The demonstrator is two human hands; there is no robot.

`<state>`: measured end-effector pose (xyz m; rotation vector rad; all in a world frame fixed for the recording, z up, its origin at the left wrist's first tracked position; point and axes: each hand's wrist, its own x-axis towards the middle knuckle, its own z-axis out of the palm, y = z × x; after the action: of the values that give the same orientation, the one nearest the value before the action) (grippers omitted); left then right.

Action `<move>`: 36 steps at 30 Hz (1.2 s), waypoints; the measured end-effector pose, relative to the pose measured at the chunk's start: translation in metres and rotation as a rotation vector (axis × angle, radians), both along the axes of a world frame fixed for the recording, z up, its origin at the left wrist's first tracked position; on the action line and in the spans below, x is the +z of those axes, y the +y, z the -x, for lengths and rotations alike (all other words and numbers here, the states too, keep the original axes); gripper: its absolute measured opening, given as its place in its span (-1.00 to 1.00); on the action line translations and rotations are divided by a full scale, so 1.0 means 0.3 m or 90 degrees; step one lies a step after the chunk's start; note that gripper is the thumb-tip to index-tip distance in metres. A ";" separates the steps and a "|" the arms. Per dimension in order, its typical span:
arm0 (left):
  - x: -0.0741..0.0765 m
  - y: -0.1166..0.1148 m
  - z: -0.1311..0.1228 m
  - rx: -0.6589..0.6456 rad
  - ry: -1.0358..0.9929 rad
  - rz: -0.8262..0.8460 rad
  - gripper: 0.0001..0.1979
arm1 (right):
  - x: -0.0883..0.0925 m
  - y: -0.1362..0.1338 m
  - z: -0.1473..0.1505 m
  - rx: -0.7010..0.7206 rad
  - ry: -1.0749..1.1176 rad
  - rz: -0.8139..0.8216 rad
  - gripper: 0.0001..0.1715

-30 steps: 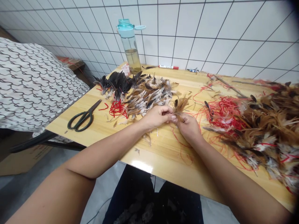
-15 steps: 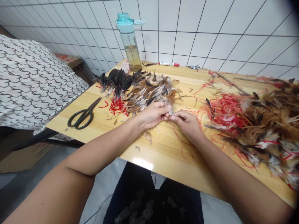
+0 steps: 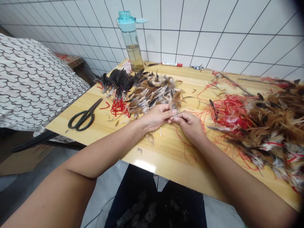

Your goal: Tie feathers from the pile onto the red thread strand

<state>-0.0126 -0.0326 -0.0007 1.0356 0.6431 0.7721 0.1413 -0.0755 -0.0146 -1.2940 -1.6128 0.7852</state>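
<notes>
My left hand [image 3: 160, 117] is closed in a pinch on a small brown feather bunch [image 3: 176, 98], whose fluffy top sticks up beyond the fingertips. My right hand [image 3: 191, 126] meets it at the pale quill ends, thumb and forefinger pressed together; what lies between them is too small to make out. A thin red string [image 3: 180, 136] trails over the table below the right fingers. Just behind my left hand lies a pile of brown and white feathers [image 3: 154, 90], with black feathers [image 3: 122, 79] to its left.
Dark-handled scissors [image 3: 83, 118] lie on the wooden table [image 3: 95, 134] at the left, near red cord pieces [image 3: 119, 107]. A water bottle [image 3: 133, 44] and a red marker [image 3: 171, 64] stand and lie by the tiled wall. Tangled red string [image 3: 231, 109] and a large feather heap [image 3: 282, 123] cover the right side.
My fingertips have come closer together, and the left ones have shifted slightly right. The feather bunch has moved a little to the right, its pale ends now more covered by my fingers.
</notes>
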 end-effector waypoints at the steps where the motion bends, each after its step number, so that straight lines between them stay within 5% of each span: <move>1: 0.000 0.000 0.000 0.003 0.002 -0.005 -0.62 | 0.001 -0.001 0.001 -0.002 -0.005 0.002 -0.84; 22: 0.005 -0.004 -0.007 0.103 0.133 -0.201 -0.73 | -0.014 0.015 -0.026 0.041 0.114 0.050 -0.82; 31: 0.002 -0.006 -0.020 0.036 0.052 -0.204 -0.67 | -0.044 0.030 -0.030 0.036 0.071 -0.004 -0.83; 36: 0.043 0.034 0.051 0.042 0.146 -0.338 -0.65 | -0.039 0.025 -0.032 0.017 0.085 -0.007 -0.78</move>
<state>-0.0279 -0.0224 0.0121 1.6116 0.6851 0.9142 0.1509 -0.0681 -0.0264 -1.1900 -1.5281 0.8599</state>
